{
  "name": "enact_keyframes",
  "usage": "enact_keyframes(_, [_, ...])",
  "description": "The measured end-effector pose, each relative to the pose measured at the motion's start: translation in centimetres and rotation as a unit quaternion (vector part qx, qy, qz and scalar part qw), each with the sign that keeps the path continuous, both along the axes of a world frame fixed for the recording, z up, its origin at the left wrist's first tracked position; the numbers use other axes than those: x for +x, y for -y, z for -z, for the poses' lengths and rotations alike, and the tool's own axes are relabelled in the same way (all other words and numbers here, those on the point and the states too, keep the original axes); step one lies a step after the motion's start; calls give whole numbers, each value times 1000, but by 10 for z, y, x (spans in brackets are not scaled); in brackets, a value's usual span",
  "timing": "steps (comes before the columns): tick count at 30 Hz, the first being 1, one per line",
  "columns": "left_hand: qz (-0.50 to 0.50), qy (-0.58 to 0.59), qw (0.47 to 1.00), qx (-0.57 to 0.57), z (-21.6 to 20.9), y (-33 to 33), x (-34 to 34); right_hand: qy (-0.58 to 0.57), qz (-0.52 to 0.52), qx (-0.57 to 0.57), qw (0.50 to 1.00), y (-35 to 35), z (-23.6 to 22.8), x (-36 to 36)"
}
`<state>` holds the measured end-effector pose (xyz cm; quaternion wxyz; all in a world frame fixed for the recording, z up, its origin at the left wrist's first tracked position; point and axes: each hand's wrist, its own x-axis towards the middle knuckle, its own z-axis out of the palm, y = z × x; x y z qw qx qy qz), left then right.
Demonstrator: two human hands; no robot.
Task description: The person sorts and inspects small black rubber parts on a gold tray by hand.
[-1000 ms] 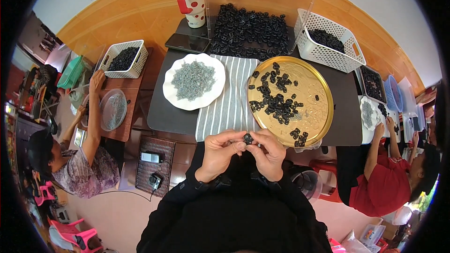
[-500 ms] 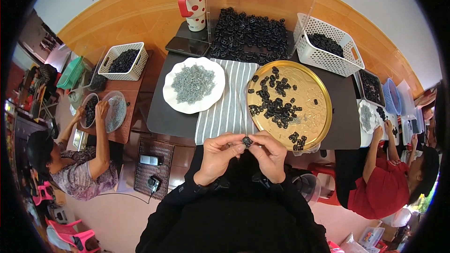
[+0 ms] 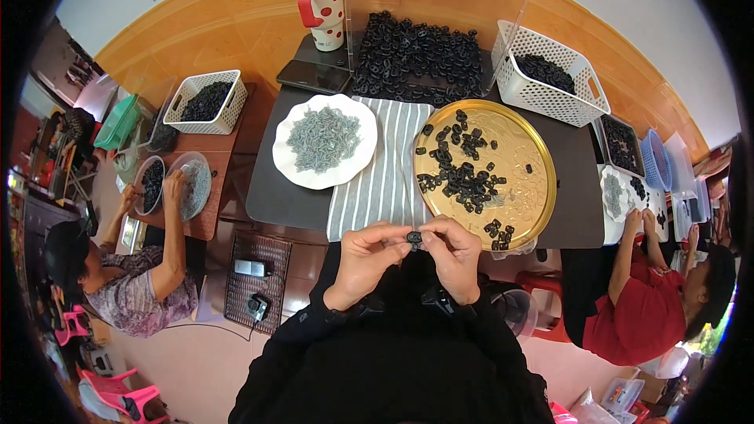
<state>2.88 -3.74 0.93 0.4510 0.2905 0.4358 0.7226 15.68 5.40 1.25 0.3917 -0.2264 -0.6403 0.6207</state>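
Low in the middle of the frame, the left hand (image 3: 367, 255) and the right hand (image 3: 455, 251) meet fingertip to fingertip, and a small black plastic part (image 3: 414, 237) sits pinched between them, the thumbs and forefingers of both hands closed narrowly on it. The part hangs just below the near edge of the grey striped cloth (image 3: 385, 180) and just left of the lower rim of the round gold tray (image 3: 542, 188), which carries scattered black parts of the same kind. Up and to the left lies a white plate (image 3: 284, 165) heaped with small grey pieces. At the top centre a large pile of black parts (image 3: 416, 55) spreads beside a white basket (image 3: 550, 94) and a red-dotted jug (image 3: 322, 4).
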Motion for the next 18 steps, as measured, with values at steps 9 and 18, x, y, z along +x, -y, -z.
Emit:
enact_keyframes(9, [-14,37,999,-5,5,1,2,-4,10,-43,999,8,2,-2])
enact_keyframes(18, [-14,40,999,2,2,1,1,16,-24,61,998,0,2,1])
